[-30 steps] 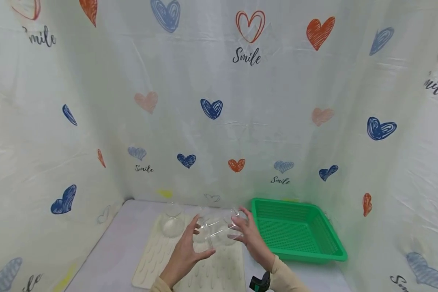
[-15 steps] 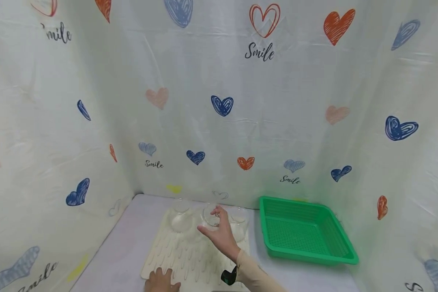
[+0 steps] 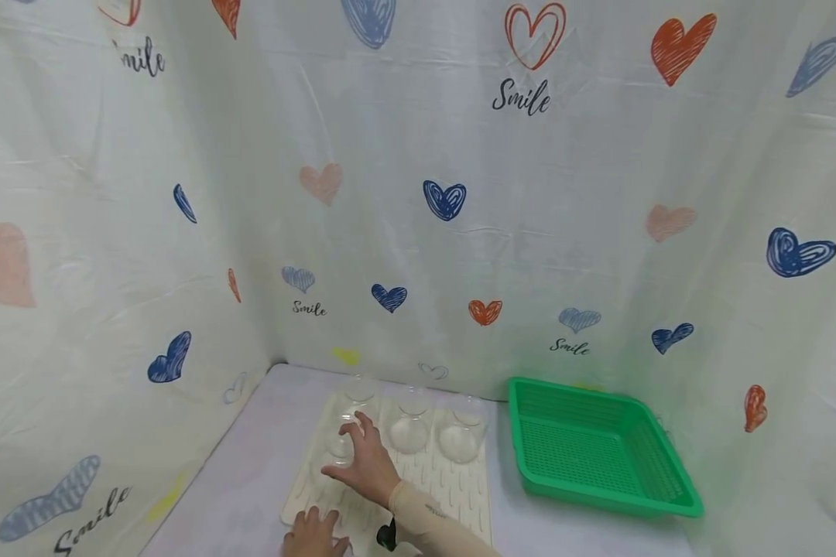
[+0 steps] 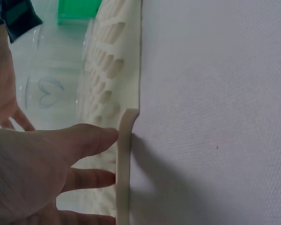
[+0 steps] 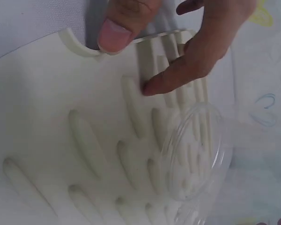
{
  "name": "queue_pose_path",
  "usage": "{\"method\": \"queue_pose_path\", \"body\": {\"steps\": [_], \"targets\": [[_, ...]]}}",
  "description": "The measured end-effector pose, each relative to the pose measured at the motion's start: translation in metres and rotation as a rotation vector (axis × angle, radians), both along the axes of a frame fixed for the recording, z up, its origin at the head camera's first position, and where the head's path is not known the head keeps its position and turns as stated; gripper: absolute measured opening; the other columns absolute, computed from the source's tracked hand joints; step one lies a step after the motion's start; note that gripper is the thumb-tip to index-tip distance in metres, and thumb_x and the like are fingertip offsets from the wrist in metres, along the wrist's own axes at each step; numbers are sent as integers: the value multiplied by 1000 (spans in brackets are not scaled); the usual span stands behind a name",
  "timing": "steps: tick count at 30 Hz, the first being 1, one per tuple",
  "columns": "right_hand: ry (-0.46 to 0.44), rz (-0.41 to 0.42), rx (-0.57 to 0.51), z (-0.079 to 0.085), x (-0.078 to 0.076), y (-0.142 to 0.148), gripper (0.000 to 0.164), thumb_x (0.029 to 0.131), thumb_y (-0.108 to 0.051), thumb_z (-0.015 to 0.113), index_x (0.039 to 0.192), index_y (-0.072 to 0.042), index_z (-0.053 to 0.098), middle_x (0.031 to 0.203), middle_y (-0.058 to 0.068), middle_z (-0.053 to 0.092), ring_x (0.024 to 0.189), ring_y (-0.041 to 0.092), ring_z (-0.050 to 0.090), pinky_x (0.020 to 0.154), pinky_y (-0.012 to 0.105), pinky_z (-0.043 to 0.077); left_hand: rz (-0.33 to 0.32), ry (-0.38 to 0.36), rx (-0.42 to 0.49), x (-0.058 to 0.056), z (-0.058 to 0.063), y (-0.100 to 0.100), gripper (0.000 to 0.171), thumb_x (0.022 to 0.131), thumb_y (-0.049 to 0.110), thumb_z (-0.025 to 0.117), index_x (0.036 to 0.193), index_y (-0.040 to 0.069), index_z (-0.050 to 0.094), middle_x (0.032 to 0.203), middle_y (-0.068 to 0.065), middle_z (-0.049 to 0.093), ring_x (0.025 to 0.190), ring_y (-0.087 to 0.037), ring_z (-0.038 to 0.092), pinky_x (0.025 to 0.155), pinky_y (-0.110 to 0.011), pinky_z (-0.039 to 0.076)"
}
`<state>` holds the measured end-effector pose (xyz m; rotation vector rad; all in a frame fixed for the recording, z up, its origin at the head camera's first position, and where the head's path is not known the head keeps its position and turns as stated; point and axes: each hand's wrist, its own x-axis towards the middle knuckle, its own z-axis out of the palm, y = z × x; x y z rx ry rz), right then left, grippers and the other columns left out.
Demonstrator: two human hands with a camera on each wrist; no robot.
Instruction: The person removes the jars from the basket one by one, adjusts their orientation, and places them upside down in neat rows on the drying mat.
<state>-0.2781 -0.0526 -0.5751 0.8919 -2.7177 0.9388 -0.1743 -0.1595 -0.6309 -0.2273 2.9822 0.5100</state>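
A clear jar [image 3: 339,442] sits low over the front-left part of a cream drying mat [image 3: 460,491] with raised ridges. My right hand [image 3: 369,468] grips this jar, thumb on the near side and fingers on the far side. In the right wrist view, the round end of a clear jar [image 5: 167,154] overlaps the ridges. My left hand [image 3: 311,535] is at the mat's front-left edge, fingers spread. Its thumb [image 4: 100,136] and fingertips touch the edge beside a curved notch. Behind the held jar stands another clear jar [image 3: 359,389], partly hidden.
Two more clear jars, a middle one [image 3: 409,433] and a right one [image 3: 460,441], stand upright along the back of the mat. A green plastic basket [image 3: 599,495] is on the white table [image 3: 240,464] to the right. Patterned curtains [image 3: 362,232] enclose the table.
The jar was first held between both hands over the mat. My left hand let go and came down to the front edge, while my right hand carried the jar leftward. The view shifted slightly.
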Motion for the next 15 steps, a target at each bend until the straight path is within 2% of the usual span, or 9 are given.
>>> {"method": "queue_pose_path", "body": {"steps": [4,9,15], "targets": [[59,4,73,-6,2,-3,59,80,-55,72,125,-27,49,153,10,29,128,29,49,81,27,54,-14,24,1,0,1,4,45,78,43,75,106,9,64,97,-15,54,97,-41,52,72,-61,49],[96,-2,147,-9,3,-1,63,82,-55,70,133,-26,49,156,13,25,130,30,47,89,34,54,-20,33,-8,2,3,7,44,79,43,74,105,9,64,95,-15,54,94,-40,52,71,-59,49],[105,32,147,-12,7,7,73,81,-60,68,143,-32,41,158,15,21,134,35,42,92,43,52,-14,50,-7,4,2,4,43,79,41,75,104,8,65,94,-15,54,94,-39,52,70,-58,50]]}}
